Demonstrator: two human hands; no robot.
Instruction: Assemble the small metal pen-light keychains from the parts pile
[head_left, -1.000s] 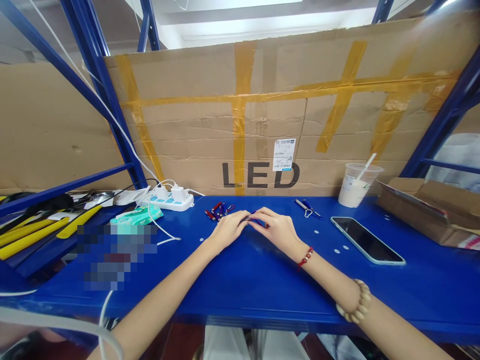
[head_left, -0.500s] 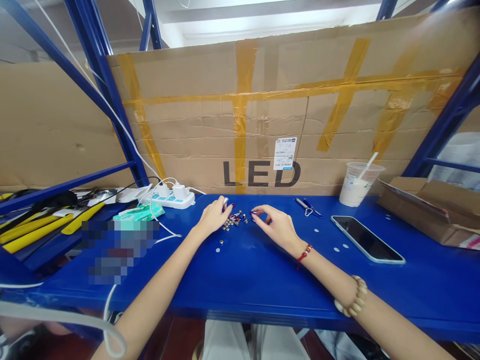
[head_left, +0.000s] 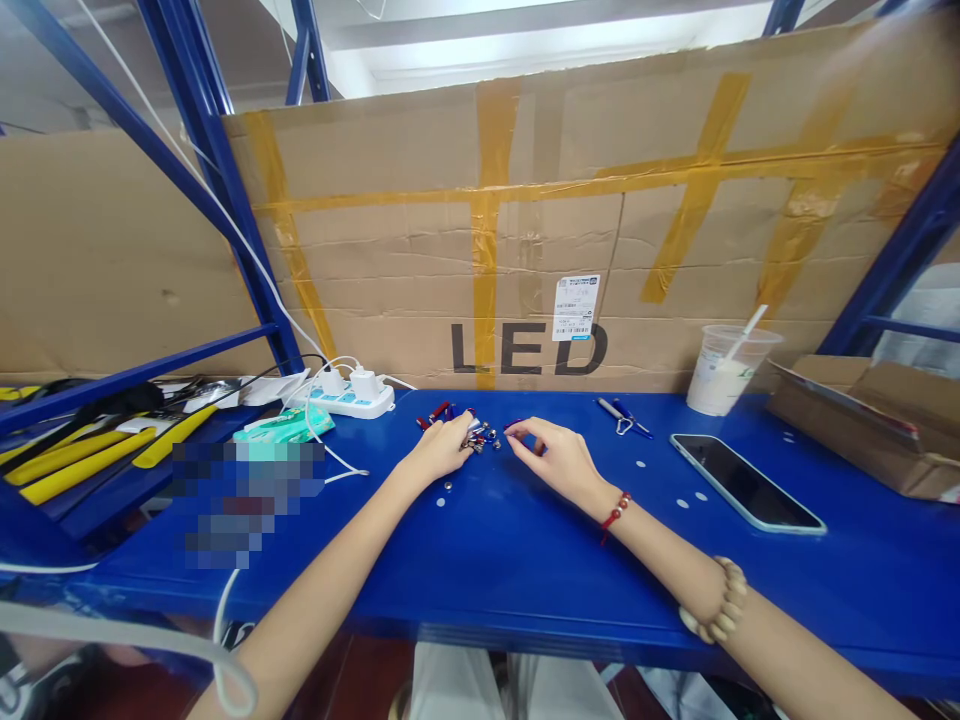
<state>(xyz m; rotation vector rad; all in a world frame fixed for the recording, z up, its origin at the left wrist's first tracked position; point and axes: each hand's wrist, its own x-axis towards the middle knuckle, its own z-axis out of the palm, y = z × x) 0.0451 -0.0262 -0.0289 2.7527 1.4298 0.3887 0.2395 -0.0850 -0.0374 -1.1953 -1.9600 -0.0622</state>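
On the blue table, small shiny metal pieces [head_left: 491, 437] lie in a loose pile between my two hands. My left hand [head_left: 439, 450] rests over the pile's left side, fingers closed downward among the pieces; what they pinch is hidden. Beyond that hand lie small red and blue parts [head_left: 435, 413], like pen-shaped tubes. My right hand [head_left: 559, 455] hovers right of the pile with thumb and forefinger pinched together; anything between them is too small to make out. One round metal piece [head_left: 448, 487] lies apart, nearer to me.
A blue and silver clip-like pair of pieces [head_left: 625, 417] lies right of my right hand. Farther right are a phone [head_left: 750, 482], a drink cup [head_left: 724, 385] and an open cardboard box [head_left: 847, 425]. A power strip [head_left: 367, 400] and green packet [head_left: 281, 430] stand left. Cardboard [head_left: 405, 260] walls the back.
My left hand has moved right and down onto the pile, uncovering the red and blue parts behind it. My right hand stays pinched in nearly the same place. The view has shifted slightly.
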